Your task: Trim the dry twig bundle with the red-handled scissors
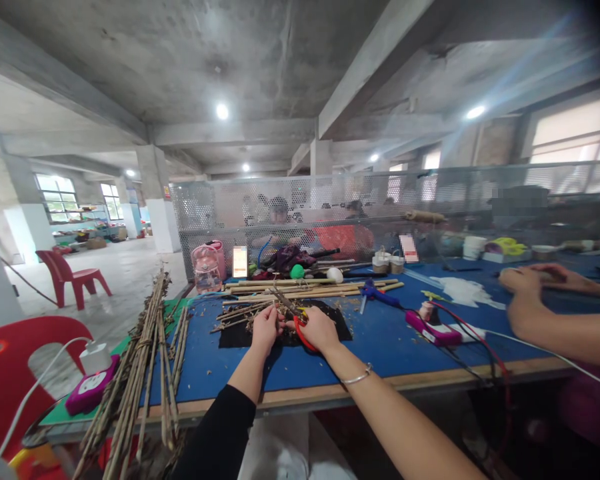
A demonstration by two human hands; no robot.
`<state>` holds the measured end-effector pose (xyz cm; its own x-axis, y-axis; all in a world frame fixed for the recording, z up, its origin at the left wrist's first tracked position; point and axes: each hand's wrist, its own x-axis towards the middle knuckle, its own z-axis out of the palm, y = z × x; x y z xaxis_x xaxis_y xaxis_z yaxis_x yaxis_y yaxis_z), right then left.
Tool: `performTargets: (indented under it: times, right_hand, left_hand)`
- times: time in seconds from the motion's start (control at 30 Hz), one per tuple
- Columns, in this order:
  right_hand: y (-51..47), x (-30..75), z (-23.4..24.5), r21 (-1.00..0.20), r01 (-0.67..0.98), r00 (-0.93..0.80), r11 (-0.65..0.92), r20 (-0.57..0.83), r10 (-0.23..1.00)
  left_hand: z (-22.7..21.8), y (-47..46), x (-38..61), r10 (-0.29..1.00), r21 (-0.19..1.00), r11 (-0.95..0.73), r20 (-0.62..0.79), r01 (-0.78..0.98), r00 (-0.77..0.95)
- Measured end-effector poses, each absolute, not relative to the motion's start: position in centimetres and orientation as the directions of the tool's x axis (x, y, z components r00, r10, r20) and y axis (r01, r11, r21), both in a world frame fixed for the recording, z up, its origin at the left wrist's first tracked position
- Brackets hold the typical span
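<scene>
My left hand [266,327] is closed around a thin brown stick [283,301] over a black cloth [240,335] on the blue table [380,347]. My right hand [316,328], a bracelet on its wrist, grips red-handled shears [301,331] whose blades meet the stick. Short cut twigs and chips lie on the cloth around both hands.
Long bamboo sticks [300,288] lie behind the cloth and a bundle [140,373] hangs off the table's left edge. A pink glue gun [433,330] with cables sits right. A co-worker's arms [550,313] rest at the right. Red chairs [73,277] stand left; a mesh screen [360,207] backs the table.
</scene>
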<state>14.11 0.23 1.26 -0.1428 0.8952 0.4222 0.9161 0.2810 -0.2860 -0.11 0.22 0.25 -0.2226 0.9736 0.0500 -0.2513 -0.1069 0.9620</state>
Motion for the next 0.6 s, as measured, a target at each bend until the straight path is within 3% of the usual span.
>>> performTargets:
  times: [0.27, 0.6]
  right_hand:
    - [0.3, 14.1, 0.9, -0.248, 0.891, -0.211, 0.380, 0.516, 0.830]
    - [0.7, 14.1, 0.5, -0.265, 0.860, -0.245, 0.436, 0.536, 0.808]
  left_hand:
    - [-0.5, 0.7, -0.2, 0.984, 0.954, -0.157, 0.127, -0.256, -0.128]
    - [-0.9, 0.7, 0.1, 0.973, 0.927, -0.220, 0.230, -0.303, -0.002]
